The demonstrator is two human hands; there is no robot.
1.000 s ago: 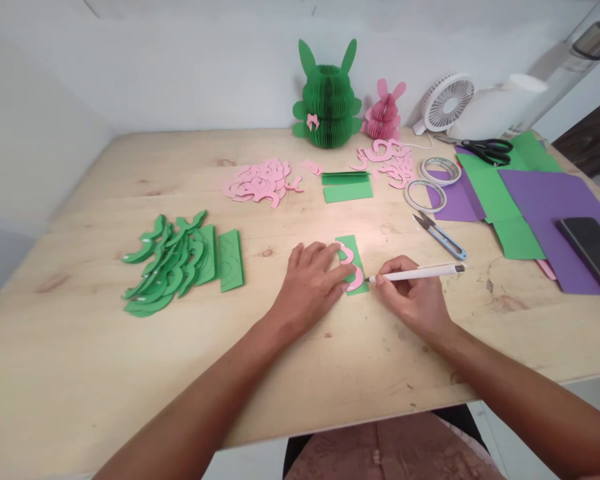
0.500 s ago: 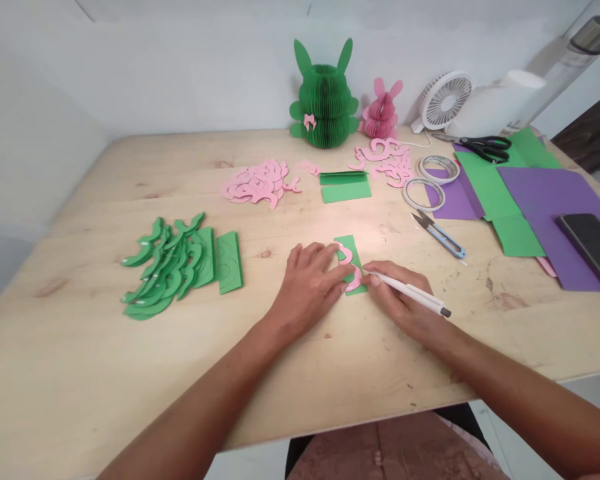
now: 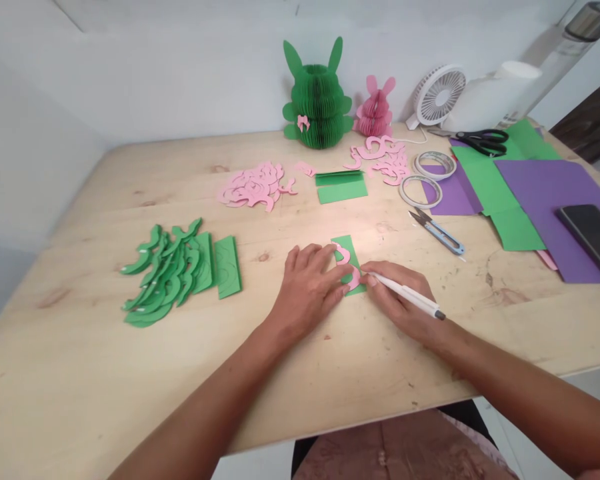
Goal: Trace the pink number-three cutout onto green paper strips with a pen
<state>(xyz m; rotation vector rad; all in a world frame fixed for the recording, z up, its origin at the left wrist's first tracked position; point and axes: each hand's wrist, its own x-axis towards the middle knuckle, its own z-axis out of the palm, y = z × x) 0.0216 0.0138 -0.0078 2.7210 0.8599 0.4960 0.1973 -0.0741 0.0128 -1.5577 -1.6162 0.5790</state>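
My left hand lies with fingers spread, pressing a curvy pink paper cutout onto a green paper strip. Its fingertips cover part of both pieces. A white pen with a dark end is pinched in my right hand, its tip hidden by the fingers at the strip's right edge. Left of my hands, a folded green card with a drawn outline stands beside a pile of wavy green cutouts.
Behind are pink cutouts, green folded strips, a green paper rabbit and a pink one. At right are tape rolls, thread snips, black scissors, purple paper, a phone and a fan.
The view has shifted slightly, moving the background things a little left. My hands, the pen and the pink cutout keep nearly the same positions.
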